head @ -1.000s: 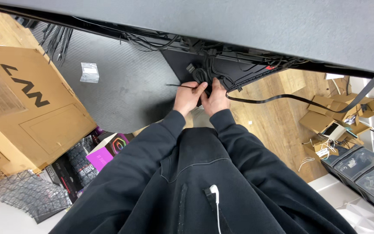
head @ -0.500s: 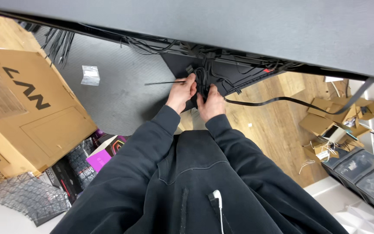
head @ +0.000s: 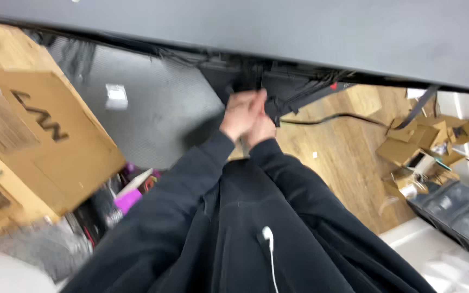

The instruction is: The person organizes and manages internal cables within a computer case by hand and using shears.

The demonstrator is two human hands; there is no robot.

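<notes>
both hands are pressed close together under the dark desk edge. the left hand covers part of the right hand, fingers curled around the black cable bundle; motion blur hides the exact grip. a big cardboard box stands at the left.

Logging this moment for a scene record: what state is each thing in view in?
Left hand: raised under the desk edge, pressed against the right hand; grip blurred.
Right hand: raised beside it at the black cable bundle; grip unclear.
Black cable: trailing loose across the wood floor.
Large cardboard box: closed.
Small cardboard boxes: open, flaps up.
White earbud: dangling on the black sweatshirt.
</notes>
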